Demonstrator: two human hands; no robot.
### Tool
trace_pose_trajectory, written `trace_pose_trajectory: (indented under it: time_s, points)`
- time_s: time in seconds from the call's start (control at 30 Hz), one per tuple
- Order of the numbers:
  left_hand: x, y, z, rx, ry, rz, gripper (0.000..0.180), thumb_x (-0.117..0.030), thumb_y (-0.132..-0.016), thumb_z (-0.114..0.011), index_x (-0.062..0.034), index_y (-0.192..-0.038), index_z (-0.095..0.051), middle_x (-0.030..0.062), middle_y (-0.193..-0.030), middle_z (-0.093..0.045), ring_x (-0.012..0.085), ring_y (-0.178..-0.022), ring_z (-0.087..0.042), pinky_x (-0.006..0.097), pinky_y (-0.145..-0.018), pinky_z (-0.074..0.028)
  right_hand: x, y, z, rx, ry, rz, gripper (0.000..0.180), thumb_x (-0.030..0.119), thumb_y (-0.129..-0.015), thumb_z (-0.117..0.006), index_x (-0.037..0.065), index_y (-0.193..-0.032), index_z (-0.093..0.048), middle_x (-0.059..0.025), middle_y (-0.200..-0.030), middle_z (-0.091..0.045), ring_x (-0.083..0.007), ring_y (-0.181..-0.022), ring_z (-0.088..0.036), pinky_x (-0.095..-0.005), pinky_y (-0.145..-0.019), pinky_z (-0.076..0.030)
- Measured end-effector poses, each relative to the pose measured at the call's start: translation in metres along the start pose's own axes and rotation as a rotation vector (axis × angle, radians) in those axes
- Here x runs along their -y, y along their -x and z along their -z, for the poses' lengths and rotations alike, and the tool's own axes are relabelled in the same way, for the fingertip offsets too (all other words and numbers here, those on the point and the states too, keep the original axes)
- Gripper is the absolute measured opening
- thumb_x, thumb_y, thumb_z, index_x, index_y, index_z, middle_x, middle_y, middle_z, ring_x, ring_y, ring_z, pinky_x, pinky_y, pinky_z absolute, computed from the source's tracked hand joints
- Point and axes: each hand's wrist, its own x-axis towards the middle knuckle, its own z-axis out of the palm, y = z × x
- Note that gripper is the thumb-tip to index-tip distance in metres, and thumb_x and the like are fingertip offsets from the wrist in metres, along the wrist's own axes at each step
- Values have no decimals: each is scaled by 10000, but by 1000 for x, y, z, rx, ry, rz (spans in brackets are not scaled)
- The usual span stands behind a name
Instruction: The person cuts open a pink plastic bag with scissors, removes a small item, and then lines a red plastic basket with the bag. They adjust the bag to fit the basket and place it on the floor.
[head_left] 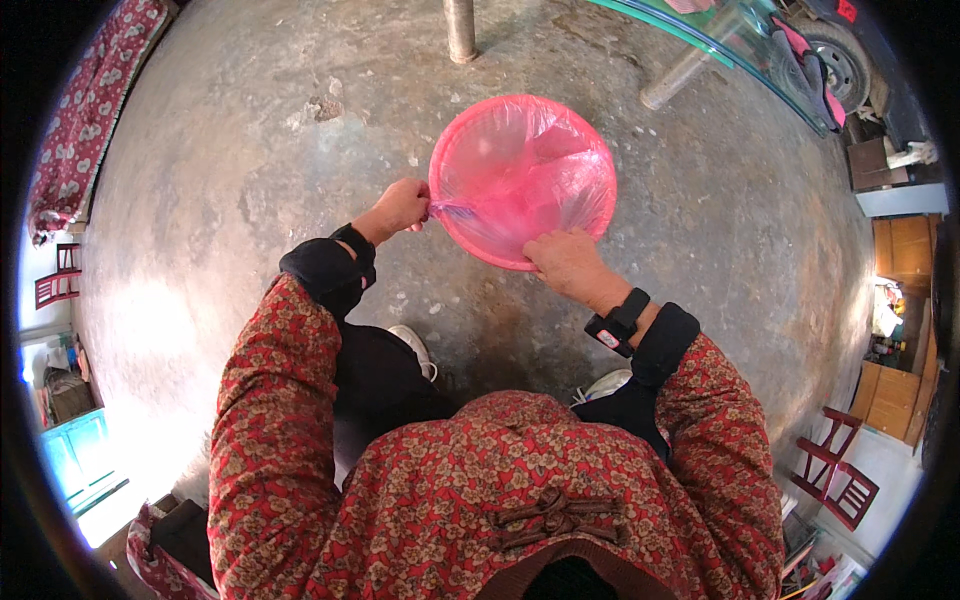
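Observation:
A round pink trash bin [607, 165] stands on the floor in front of me, lined with a thin, clear plastic bag [520, 170] that folds over its rim. At the rim's left side, my left hand [403, 206] is closed on a gathered, twisted bit of the bag. My right hand [572, 262] grips the near right part of the rim, fingers over the edge onto the bag; its fingertips are partly hidden. The bag sags into the bin, wrinkled and shiny on the right.
The floor [240, 180] is worn concrete. A metal post [460, 30] and a glass-topped table [690, 45] stand beyond the bin. Far right are a wheel [840, 72] and wooden cabinets [895, 400]. Red chairs [835, 470] and a patterned cloth [90, 120] lie toward the sides.

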Motion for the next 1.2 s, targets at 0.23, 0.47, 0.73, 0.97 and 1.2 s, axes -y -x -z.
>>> trace_pose_trajectory:
  time_s: [0.23, 0.47, 0.73, 0.97, 1.2]
  points:
    - [-11, 40, 19, 499, 487, 15, 395, -332, -845, -568, -57, -1124, -513, 43, -1036, -589, 145, -905, -591, 295, -710, -516, 1, -4, -3, 33, -10, -56, 131, 190, -712, -566, 96, -804, -565, -74, -780, -597, -294, -792, -579, -415, -654, -419]
    - [-17, 22, 9, 338, 581, 67, 351, -377, -856, -541, -32, -894, -598, 88, -729, -640, 191, -636, -642, 318, -592, -533, -6, 0, 12, -336, -310, -3, 308, 311, -760, -616, 68, -943, -570, -123, -898, -596, -296, -836, -583, -405, -742, -440]
    - [-16, 15, 12, 159, 766, 110, 336, -343, -873, -502, -31, -805, -606, 108, -717, -648, 192, -599, -634, 320, -560, -525, -87, 8, 23, -797, -849, -744, 377, 398, -861, -529, 59, -1026, -546, -48, -933, -565, -141, -832, -543, -290, -730, -441]
    - [-19, 12, 11, 166, 758, 129, 322, -316, -872, -487, -20, -787, -579, 117, -731, -642, 193, -604, -623, 309, -542, -513, -55, 5, 11, -174, -1535, -596, 472, 512, -821, -543, 94, -1039, -525, -9, -947, -560, -131, -863, -549, -306, -742, -441]
    - [-15, 14, 11, 185, 777, 130, 326, -315, -873, -491, -14, -798, -591, 126, -727, -645, 198, -608, -631, 308, -551, -520, -52, 4, 11, -73, -1724, -480, 248, 253, -876, -565, 55, -1021, -533, -42, -897, -586, -120, -764, -580, -260, -724, -484]
